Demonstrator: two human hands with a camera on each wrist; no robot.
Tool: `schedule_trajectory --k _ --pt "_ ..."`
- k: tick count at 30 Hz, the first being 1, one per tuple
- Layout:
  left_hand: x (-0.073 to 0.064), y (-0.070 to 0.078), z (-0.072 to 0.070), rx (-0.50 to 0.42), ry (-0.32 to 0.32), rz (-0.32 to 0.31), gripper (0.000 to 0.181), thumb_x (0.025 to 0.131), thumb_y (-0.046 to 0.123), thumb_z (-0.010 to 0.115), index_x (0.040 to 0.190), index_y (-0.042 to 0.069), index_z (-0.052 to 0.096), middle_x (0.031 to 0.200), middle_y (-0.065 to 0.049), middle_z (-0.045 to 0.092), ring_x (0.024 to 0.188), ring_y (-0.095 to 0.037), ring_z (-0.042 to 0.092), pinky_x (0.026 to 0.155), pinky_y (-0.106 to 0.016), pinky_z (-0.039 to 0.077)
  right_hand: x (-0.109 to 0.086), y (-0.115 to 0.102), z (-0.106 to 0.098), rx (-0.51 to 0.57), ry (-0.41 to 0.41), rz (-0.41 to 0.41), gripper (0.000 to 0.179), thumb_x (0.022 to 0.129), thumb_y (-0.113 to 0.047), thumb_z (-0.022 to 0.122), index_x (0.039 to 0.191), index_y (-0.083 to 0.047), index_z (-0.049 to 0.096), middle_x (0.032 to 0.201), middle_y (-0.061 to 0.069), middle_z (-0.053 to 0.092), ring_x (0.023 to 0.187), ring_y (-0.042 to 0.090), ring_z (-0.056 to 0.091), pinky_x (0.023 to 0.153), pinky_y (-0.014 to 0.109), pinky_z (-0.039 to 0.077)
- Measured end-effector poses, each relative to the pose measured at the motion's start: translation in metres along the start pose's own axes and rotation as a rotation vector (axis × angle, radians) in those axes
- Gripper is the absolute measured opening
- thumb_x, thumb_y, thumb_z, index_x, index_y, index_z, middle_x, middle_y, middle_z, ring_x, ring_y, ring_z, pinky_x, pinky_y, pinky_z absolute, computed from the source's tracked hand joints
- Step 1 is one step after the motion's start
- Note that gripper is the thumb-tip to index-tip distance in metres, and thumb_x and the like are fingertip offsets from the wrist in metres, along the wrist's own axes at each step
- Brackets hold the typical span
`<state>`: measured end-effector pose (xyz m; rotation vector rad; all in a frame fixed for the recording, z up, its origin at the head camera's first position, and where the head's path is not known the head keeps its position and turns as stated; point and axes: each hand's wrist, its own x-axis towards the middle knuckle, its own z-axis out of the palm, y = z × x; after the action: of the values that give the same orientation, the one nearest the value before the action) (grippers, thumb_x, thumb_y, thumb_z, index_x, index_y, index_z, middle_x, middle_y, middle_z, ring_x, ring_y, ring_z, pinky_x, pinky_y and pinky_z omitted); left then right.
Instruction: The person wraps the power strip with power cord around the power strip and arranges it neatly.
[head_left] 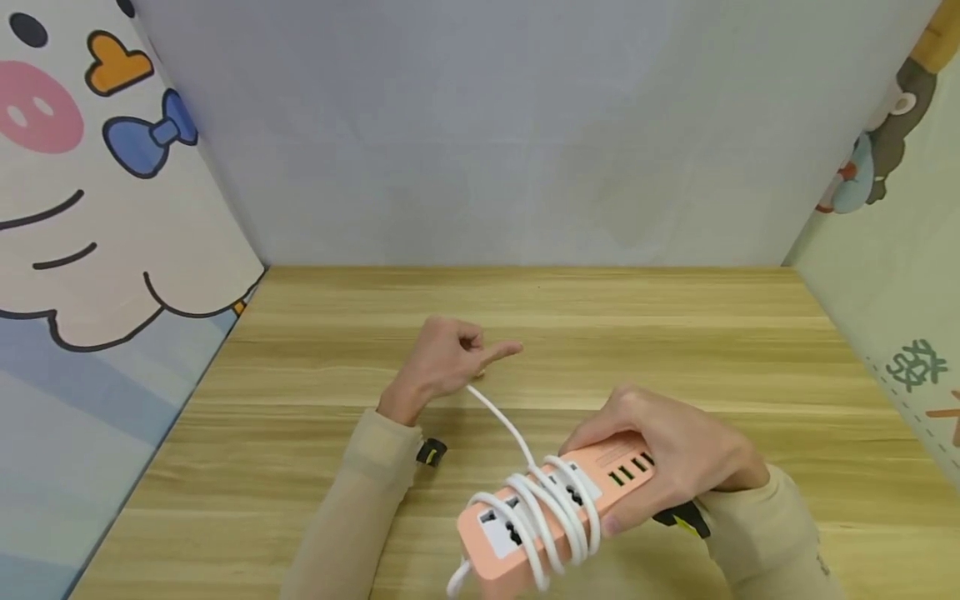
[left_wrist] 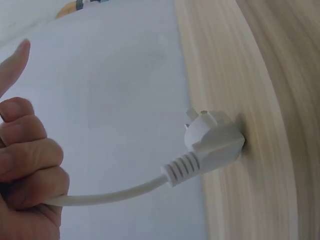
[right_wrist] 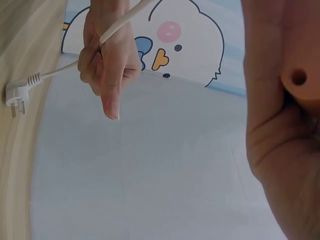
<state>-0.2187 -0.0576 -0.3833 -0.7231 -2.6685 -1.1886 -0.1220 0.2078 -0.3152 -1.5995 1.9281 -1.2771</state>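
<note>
A pink power strip point(head_left: 517, 546) with white sockets and several USB ports tilts above the near part of the table. My right hand point(head_left: 675, 450) grips its port end, thumb on the near side. White cord point(head_left: 551, 508) is wound round the strip in several turns, and a free length runs up to my left hand point(head_left: 450, 358). The left fingers curl round that cord, while the thumb sticks out straight. In the left wrist view the white plug point(left_wrist: 215, 142) at the cord's end touches the wooden tabletop, its prongs showing; the head view does not show it.
The wood-grain table point(head_left: 637, 333) meets a pale grey back wall point(head_left: 487, 142). A panel with a cartoon figure point(head_left: 112, 250) stands along the left side, and a pale green printed panel point(head_left: 892, 275) along the right.
</note>
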Motion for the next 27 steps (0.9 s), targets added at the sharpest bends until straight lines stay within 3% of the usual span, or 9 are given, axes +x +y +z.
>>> schedule_trajectory --k 11,18,23,27 --pt "0.002 -0.004 0.007 0.047 0.33 0.169 0.063 0.093 0.029 0.076 0.044 0.017 0.038 0.04 0.006 0.034 0.042 -0.003 0.021 0.044 -0.02 0.027 0.002 0.003 0.002 -0.058 -0.067 0.046 0.029 0.084 -0.03 0.082 0.109 -0.02 0.073 0.086 -0.013 0.073 0.065 -0.016 0.055 0.051 0.01 0.047" --pt "0.003 -0.003 0.007 0.057 0.434 0.22 0.062 0.094 0.024 0.074 0.042 0.016 0.04 0.038 0.003 0.039 0.039 -0.001 0.021 0.041 -0.018 0.026 0.002 0.006 0.003 -0.088 -0.091 0.065 0.024 0.084 -0.033 0.081 0.104 -0.022 0.073 0.079 -0.015 0.07 0.06 -0.018 0.049 0.047 0.009 0.044" --pt "0.002 0.007 0.001 0.041 0.501 0.27 0.065 0.094 0.02 0.074 0.041 0.016 0.037 0.035 0.002 0.038 0.036 0.0 0.02 0.038 -0.018 0.023 0.001 0.008 0.003 -0.12 -0.102 0.062 0.021 0.084 -0.035 0.081 0.1 -0.024 0.073 0.074 -0.017 0.068 0.057 -0.019 0.046 0.045 0.008 0.041" --pt "0.001 0.014 -0.005 0.02 0.528 0.293 0.065 0.095 0.02 0.073 0.041 0.015 0.037 0.035 0.002 0.038 0.034 -0.001 0.021 0.036 -0.018 0.023 0.0 0.006 0.004 -0.109 -0.109 0.138 0.018 0.084 -0.037 0.081 0.096 -0.026 0.073 0.071 -0.018 0.066 0.055 -0.017 0.046 0.045 0.01 0.04"
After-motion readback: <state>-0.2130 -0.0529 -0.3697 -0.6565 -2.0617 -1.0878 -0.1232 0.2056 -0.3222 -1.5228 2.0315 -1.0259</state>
